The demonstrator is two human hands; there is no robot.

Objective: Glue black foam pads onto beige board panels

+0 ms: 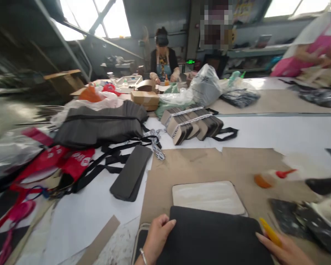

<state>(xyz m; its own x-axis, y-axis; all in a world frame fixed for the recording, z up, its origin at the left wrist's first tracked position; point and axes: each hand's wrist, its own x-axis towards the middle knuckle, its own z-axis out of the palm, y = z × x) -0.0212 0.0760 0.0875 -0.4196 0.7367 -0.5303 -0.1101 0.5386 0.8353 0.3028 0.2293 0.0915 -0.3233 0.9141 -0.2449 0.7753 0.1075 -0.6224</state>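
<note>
A flat black panel (215, 235) with rounded corners lies in front of me, its near side cut off by the frame. My left hand (157, 235) grips its left edge, thumb on top. At the right edge, my right hand (285, 243) has its thumb over the panel and also holds a yellow tool (270, 232), whose working end I cannot make out. Just beyond is a pale panel (206, 198) with whitish streaks, partly covered by the black one. Under my left wrist shows the corner of another dark panel with a light rim (140, 239).
Dark grey strips (131, 173) lie left of the brown board (187, 162). Behind are tied bundles of pieces (193, 123) and a large dark stack (102, 123). A red-tipped bottle (269, 179) lies at right near a white container (329, 208). Two people work across the tables.
</note>
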